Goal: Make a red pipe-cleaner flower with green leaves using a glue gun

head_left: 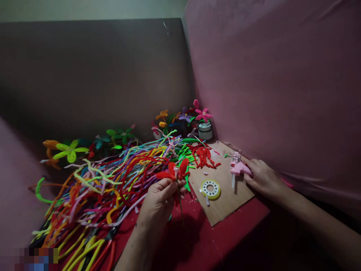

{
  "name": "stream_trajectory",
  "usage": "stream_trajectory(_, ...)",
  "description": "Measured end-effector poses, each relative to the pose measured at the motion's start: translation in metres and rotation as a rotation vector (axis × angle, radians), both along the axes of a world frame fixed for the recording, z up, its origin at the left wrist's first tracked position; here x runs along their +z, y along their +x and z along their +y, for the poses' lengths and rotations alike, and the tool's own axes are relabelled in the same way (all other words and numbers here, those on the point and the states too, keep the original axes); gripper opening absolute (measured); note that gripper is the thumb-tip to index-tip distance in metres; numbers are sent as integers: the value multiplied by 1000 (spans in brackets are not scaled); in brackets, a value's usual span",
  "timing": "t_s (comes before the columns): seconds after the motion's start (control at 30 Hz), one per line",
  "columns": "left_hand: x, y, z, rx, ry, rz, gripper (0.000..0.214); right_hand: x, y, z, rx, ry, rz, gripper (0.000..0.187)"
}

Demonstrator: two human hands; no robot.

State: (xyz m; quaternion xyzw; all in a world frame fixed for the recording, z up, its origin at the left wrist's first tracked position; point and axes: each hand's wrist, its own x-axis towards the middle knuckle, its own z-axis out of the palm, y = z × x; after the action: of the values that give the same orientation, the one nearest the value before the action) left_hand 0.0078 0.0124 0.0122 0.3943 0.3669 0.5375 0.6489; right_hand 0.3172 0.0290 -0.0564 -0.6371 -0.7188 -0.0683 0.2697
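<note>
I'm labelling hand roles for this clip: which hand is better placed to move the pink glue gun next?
Likely the right hand: it is at the pink glue gun, grasping its handle. The left hand is farther off and occupied, holding the red flower.

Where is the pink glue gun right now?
In the head view, the pink glue gun is right of centre, held in the right hand at the brown board, with the tape roll nearby on its left.
</note>
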Motion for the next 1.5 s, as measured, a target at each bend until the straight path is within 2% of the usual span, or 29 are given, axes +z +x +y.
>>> stream_trajectory(0.07,0,0,1,8,-1,-11,23,10,-3,-5,39,31,198,48)
stream_trajectory(0.1,0,-1,1,14,1,-20,23,18,-6,-9,81,-10,334,46)
stream_trajectory(0.23,0,0,1,56,17,-41,24,53,-23,-25,259,-311,968,36)
stream_trajectory(0.27,1,-1,1,72,22,-46,24,61,-29,-26,280,-344,1097,34)
stream_trajectory(0.43,9,-10,2,167,72,-70,24,91,-65,-19,559,-569,1433,25)
stream_trajectory(0.53,10,-20,6,224,106,-100,20,101,-92,-11,703,-679,1404,22)
stream_trajectory(0.6,9,-27,9,260,124,-140,16,104,-111,-6,746,-631,1307,26)
stream_trajectory(0.77,4,-36,16,327,115,-167,12,95,-142,2,703,-550,1128,36)
stream_trajectory(0.97,0,-34,18,328,70,-145,15,66,-139,4,709,-573,1086,34)
stream_trajectory(1.07,-1,-31,19,319,56,-142,15,59,-135,5,671,-580,1058,33)
stream_trajectory(1.13,-1,-30,20,324,51,-144,13,60,-135,4,677,-535,1031,32)
stream_trajectory(1.27,-1,-28,20,317,48,-129,12,68,-139,2,789,-425,992,33)
stream_trajectory(1.5,-3,-26,19,312,49,-129,12,72,-143,0,841,-402,976,41)
